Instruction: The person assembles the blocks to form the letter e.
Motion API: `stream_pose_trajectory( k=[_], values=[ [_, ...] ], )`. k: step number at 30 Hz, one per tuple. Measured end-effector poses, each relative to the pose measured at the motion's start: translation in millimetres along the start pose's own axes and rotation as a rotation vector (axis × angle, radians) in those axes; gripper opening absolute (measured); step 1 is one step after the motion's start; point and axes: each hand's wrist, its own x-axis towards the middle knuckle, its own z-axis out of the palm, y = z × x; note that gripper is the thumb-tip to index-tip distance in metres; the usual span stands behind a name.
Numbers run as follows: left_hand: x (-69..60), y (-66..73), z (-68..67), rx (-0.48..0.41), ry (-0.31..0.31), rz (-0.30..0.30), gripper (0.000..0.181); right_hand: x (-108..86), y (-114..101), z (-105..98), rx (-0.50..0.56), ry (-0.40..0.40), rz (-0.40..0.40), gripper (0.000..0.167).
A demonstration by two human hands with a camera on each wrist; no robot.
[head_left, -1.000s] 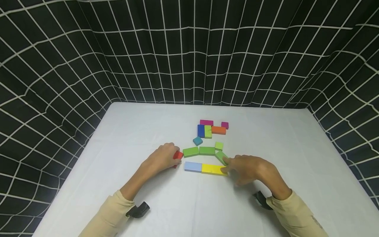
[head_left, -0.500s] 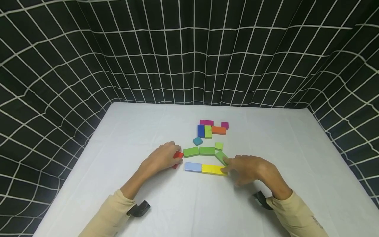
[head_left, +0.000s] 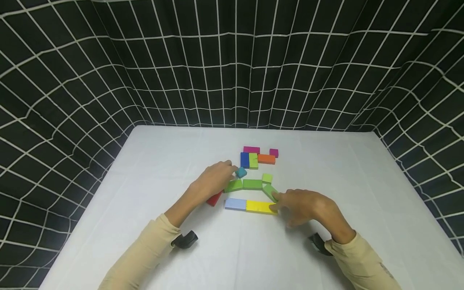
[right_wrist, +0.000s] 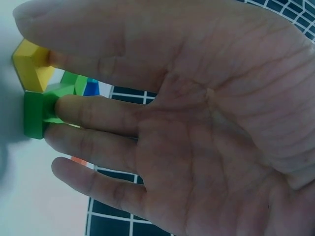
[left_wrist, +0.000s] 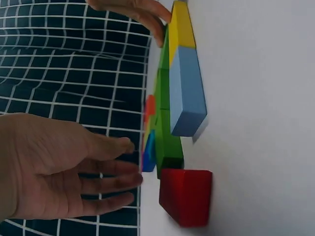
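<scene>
My left hand (head_left: 214, 179) (left_wrist: 69, 169) reaches over the red block (head_left: 214, 199) (left_wrist: 187, 196), fingers extended, their tips by the teal block (head_left: 241, 172); whether they touch it, I cannot tell. Nothing shows in its grasp in the left wrist view. The right hand (head_left: 304, 205) (right_wrist: 187, 128) rests fingertips on the right ends of the yellow block (head_left: 258, 207) (right_wrist: 32, 66) and the slanted green block (head_left: 270, 192) (right_wrist: 33, 115). Left of the yellow block lies the light blue block (head_left: 235, 204) (left_wrist: 188, 88), end to end. Two more green blocks (head_left: 252, 184) (left_wrist: 168, 142) form a row above.
Behind lie a dark blue block (head_left: 244, 160), a lime block (head_left: 253, 161), an orange block (head_left: 266, 159) and two magenta blocks (head_left: 251, 150). A small lime block (head_left: 267, 178) sits above the green ones. Black netted cloth (head_left: 224, 80) surrounds the white table (head_left: 174, 149).
The left hand has let go of the red block and moved up and right toward the teal block. My right hand has stayed at the yellow and green blocks.
</scene>
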Motion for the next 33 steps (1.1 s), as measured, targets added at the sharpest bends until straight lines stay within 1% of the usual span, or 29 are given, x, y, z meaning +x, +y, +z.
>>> stream_pose_trajectory(
  k=[2, 4, 6, 9, 12, 16, 18, 20, 23, 25, 28, 30, 33],
  values=[
    [10.3, 0.6, -0.5, 0.040, -0.023, 0.061, 0.044, 0.1, -0.6, -0.1, 0.000, 0.000, -0.005, 0.064],
    [18.2, -0.3, 0.8, 0.081, -0.050, 0.104, 0.048, 0.4, -1.3, 0.1, -0.002, -0.001, -0.012, 0.064],
    [24.0, -2.7, 4.1, 0.117, -0.070, 0.123, 0.050, 1.2, -2.0, 0.3, -0.008, -0.003, -0.017, 0.063],
    [27.7, -6.7, 10.3, 0.121, -0.077, 0.127, 0.049, 2.5, -2.8, 0.6, -0.010, -0.006, -0.024, 0.063],
    [29.0, -9.8, 16.1, 0.128, -0.033, 0.142, 0.045, 3.2, -3.1, 0.6, -0.014, -0.010, -0.026, 0.063],
    [27.0, -11.2, 15.5, 0.164, 0.072, 0.159, 0.039, 3.3, -2.8, -0.1, -0.021, -0.009, -0.026, 0.063],
    [23.4, -11.1, 10.7, 0.164, 0.115, 0.158, 0.038, 2.9, -2.5, -0.3, -0.019, -0.010, -0.020, 0.063],
    [18.0, -11.2, 4.7, 0.140, 0.140, 0.147, 0.038, 2.7, -2.2, -0.6, -0.016, -0.011, -0.013, 0.063],
    [7.3, -11.8, -3.1, 0.077, 0.139, 0.135, 0.039, 1.9, -1.9, -1.1, -0.007, -0.012, -0.004, 0.062],
    [-0.9, -12.6, -6.2, 0.035, 0.114, 0.137, 0.038, 2.0, -1.5, -1.3, -0.009, -0.010, -0.002, 0.063],
    [-15.1, -14.4, -9.7, -0.018, 0.049, 0.160, 0.036, 1.9, -1.0, -1.1, -0.009, -0.006, 0.003, 0.063],
    [-24.8, -16.6, -10.6, -0.040, -0.002, 0.183, 0.034, 1.9, -0.8, -0.9, -0.011, -0.003, 0.006, 0.063],
    [-37.1, -20.7, -9.4, -0.064, -0.059, 0.218, 0.032, 2.0, -0.4, -0.2, -0.011, 0.000, 0.011, 0.063]
  ],
)
